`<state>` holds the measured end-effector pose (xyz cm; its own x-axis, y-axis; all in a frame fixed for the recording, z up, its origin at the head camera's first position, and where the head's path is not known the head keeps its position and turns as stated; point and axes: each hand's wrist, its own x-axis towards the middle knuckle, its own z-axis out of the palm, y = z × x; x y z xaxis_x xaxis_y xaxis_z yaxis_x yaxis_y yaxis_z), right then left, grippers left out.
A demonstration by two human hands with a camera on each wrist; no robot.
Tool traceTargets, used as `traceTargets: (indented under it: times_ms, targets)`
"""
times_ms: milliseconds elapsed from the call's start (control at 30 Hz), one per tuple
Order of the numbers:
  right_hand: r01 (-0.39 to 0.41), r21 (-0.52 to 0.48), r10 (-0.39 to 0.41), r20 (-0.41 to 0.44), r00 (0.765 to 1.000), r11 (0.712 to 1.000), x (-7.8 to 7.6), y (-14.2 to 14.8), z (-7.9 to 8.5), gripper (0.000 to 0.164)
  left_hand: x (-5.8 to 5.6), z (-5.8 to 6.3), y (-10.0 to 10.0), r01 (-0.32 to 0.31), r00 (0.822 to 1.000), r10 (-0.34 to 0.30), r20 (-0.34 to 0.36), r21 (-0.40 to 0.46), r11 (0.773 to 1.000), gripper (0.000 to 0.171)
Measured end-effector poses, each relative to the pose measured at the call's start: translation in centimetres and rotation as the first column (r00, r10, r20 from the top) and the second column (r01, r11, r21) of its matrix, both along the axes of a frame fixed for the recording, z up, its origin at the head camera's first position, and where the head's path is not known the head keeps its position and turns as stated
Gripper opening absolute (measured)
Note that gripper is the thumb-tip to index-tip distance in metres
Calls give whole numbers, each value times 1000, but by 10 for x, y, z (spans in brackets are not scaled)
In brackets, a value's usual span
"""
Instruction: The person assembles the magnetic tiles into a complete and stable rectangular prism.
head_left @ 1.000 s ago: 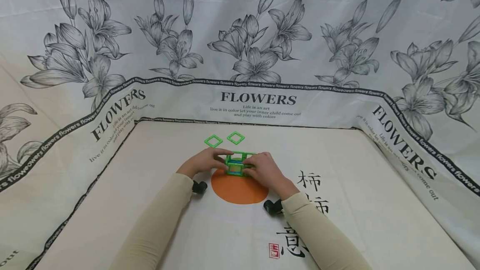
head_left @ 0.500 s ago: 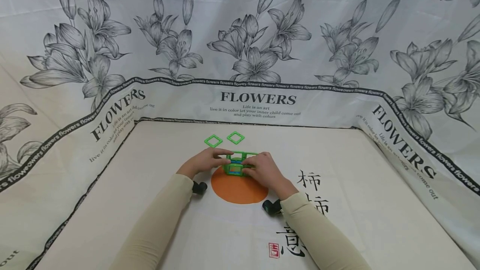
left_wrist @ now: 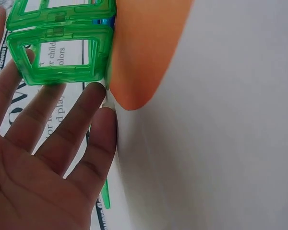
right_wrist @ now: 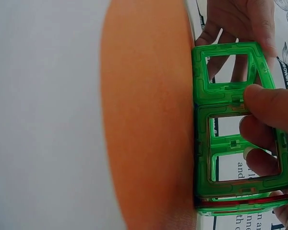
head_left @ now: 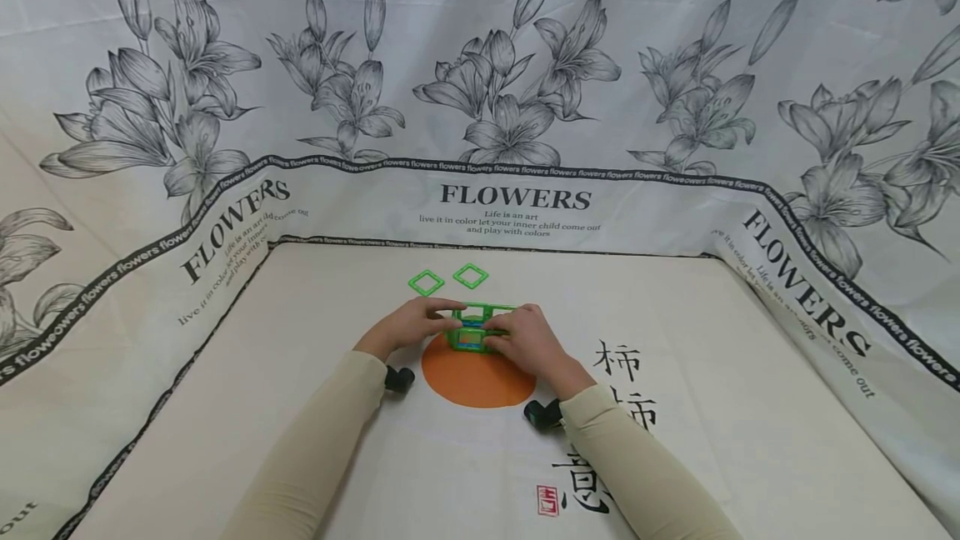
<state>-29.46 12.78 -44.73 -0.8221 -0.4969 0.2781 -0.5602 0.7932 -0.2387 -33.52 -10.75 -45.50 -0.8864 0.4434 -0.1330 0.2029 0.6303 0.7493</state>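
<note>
A boxy structure of green see-through magnetic tiles (head_left: 471,349) stands at the far edge of the orange circle, with some blue showing inside it. My left hand (head_left: 408,325) is at its left side. In the left wrist view, the fairly straight fingers (left_wrist: 69,129) touch the side tile. My right hand (head_left: 531,344) pinches the structure at its right: in the right wrist view, the thumb (right_wrist: 266,103) lies on the front frame and fingertips show through the window. A red-edged tile (right_wrist: 245,201) shows at that end. The right palm is out of view.
Two loose green square tiles, one on the left (head_left: 417,276) and one on the right (head_left: 462,270), lie flat behind the structure. The cloth has a printed orange circle (head_left: 480,382) and black characters (head_left: 618,361). Dark wrist-worn devices sit under both wrists. Flower-printed fabric rises behind.
The hands and the tile structure stay nearly in place. Right fingertips have shifted very slightly left along the front of the structure.
</note>
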Motion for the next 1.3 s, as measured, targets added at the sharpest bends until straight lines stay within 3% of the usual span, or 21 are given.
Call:
traceTargets:
  times_ms: [300,433,700,933,1033,1133,1300]
  targets:
    - [-15,-52,18,62,998,999,0,5,3,23,-1,-2,-1,-10,1000,10,2,12,1000,60]
    - [-36,-96,41,50,998,995,-1,12,5,18,-3,-3,1,-32,999,32,1,1,999,58]
    - [16,-192,-10,34,999,981,0,31,4,21,-4,-5,2,-49,999,50,4,-17,999,54]
    - [16,-263,-9,29,1000,965,-2,39,0,21,-4,-5,2,-57,998,57,5,-14,998,55]
    - [44,-314,-19,81,996,948,-3,41,0,26,-4,-5,2,-56,998,56,1,-10,998,55]
    - [96,-346,-33,185,982,933,-5,44,-1,41,-3,-4,2,-50,999,50,-4,-3,999,56]
    - [179,-361,-17,408,913,915,-6,48,-2,70,-2,-3,0,-37,999,37,5,17,999,56]
